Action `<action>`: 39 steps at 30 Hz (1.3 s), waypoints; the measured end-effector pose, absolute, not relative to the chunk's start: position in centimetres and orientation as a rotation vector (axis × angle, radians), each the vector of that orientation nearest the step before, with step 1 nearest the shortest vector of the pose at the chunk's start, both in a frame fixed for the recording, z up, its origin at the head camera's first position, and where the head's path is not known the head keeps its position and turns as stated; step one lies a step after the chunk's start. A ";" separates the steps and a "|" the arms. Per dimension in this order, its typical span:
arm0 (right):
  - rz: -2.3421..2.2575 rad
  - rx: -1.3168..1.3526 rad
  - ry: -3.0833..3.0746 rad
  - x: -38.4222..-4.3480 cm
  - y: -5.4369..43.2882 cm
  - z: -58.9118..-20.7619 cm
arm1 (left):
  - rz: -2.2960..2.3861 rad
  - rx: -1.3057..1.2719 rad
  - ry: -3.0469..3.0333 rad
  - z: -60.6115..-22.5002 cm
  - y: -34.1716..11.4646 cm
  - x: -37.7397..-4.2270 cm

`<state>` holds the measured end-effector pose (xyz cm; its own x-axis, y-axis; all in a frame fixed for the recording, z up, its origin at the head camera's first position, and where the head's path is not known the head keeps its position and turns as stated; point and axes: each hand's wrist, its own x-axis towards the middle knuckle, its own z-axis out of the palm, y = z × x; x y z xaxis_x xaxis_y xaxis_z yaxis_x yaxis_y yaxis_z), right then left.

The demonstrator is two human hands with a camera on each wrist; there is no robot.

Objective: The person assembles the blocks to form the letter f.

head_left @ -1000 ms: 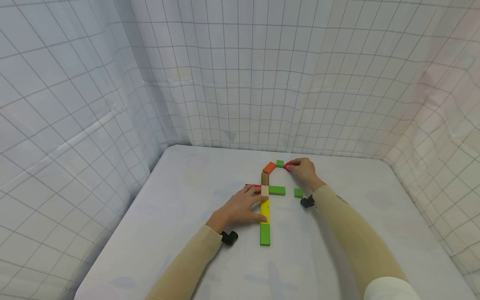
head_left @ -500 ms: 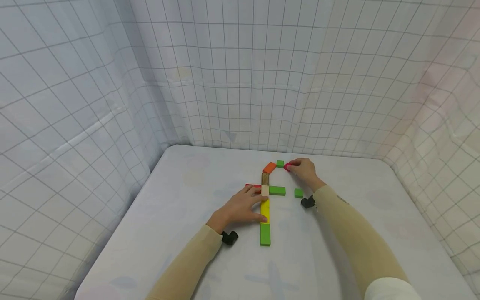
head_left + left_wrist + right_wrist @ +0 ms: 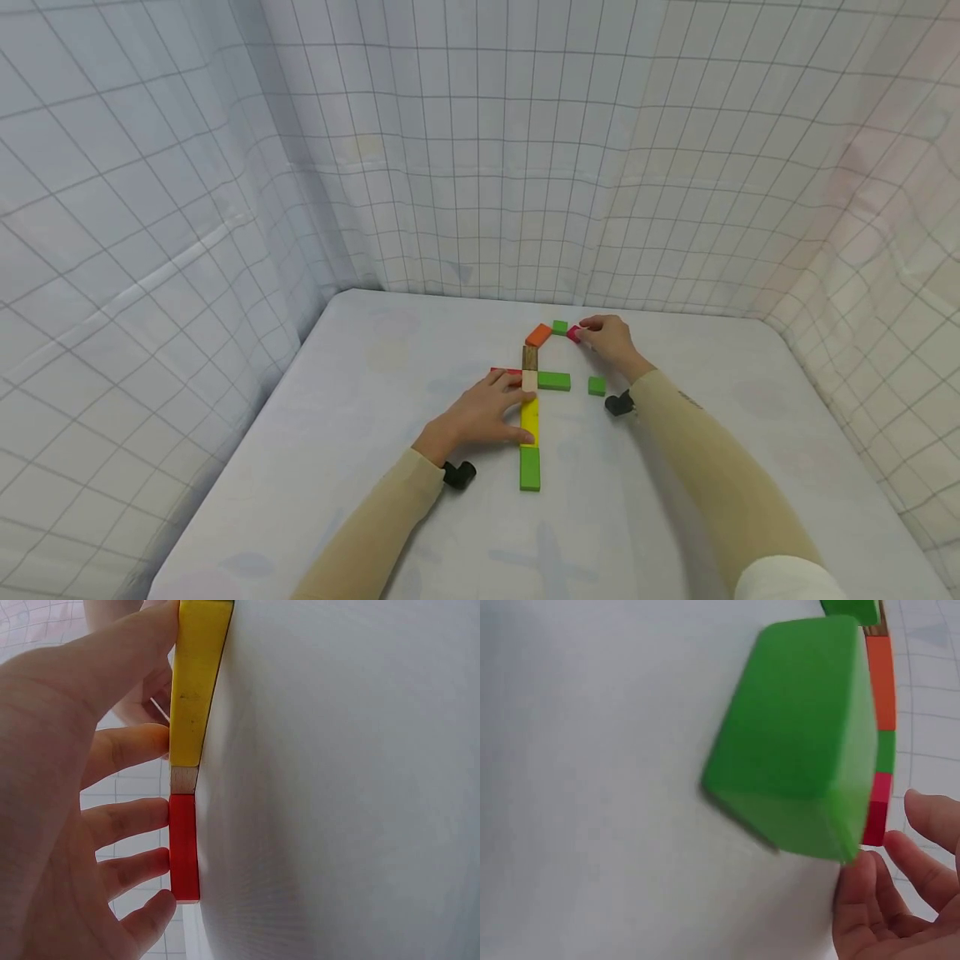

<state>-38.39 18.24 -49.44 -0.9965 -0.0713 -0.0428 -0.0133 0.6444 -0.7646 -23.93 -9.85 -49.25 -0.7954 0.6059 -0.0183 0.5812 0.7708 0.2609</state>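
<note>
My left hand (image 3: 483,411) lies over a line of flat blocks. In the left wrist view its fingertips rest along the red block (image 3: 184,847) and its thumb touches the yellow block (image 3: 199,682). A pale wooden block (image 3: 529,381) sits between those two. My right hand (image 3: 607,340) is at the far end of the curve, beside a pink block (image 3: 574,333). In the right wrist view a fingertip is right at the pink block's edge, while the thumb stands apart from it. That block adjoins a small green block (image 3: 560,327).
An orange block (image 3: 539,335) and a brown block (image 3: 530,358) continue the curve. Long green blocks lie right of the pale block (image 3: 554,381) and below the yellow one. A loose green cube (image 3: 596,386) sits near my right wrist. Grid-patterned curtains (image 3: 480,167) surround the white table (image 3: 360,358).
My right thumb and finger have parted slightly from the pink block, so more of it shows. The right wrist has shifted a little to the right. My left hand has stayed in place.
</note>
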 end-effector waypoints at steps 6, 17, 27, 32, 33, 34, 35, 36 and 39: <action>-1.233 -0.131 2.813 -37.9 19.0 -48.6 | 0.356 0.954 2.858 -49.3 -9.8 -24.0; -1.260 -0.289 2.844 -36.0 19.9 -47.4 | 0.359 0.921 2.852 -49.4 -9.9 -23.9; -1.259 -0.341 2.803 -33.6 21.3 -47.1 | 0.359 0.942 2.847 -49.0 -9.5 -23.9; -1.214 -0.371 2.767 -32.3 22.4 -47.6 | 0.356 0.925 2.836 -49.0 -9.3 -23.9; -1.206 -0.380 2.760 -32.0 22.6 -47.7 | 0.355 0.920 2.837 -49.0 -9.3 -23.9; -1.201 -0.385 2.750 -31.8 22.7 -47.8 | 0.360 0.919 2.838 -49.0 -9.3 -23.9; -1.194 -0.388 2.740 -31.5 22.8 -47.9 | 0.360 0.916 2.839 -49.0 -9.4 -23.9; -1.192 -0.390 2.728 -31.3 22.9 -48.0 | 0.363 0.916 2.842 -49.0 -9.4 -23.9; -1.174 -0.400 2.690 -30.6 23.1 -48.3 | 0.381 0.926 2.847 -49.1 -9.6 -23.8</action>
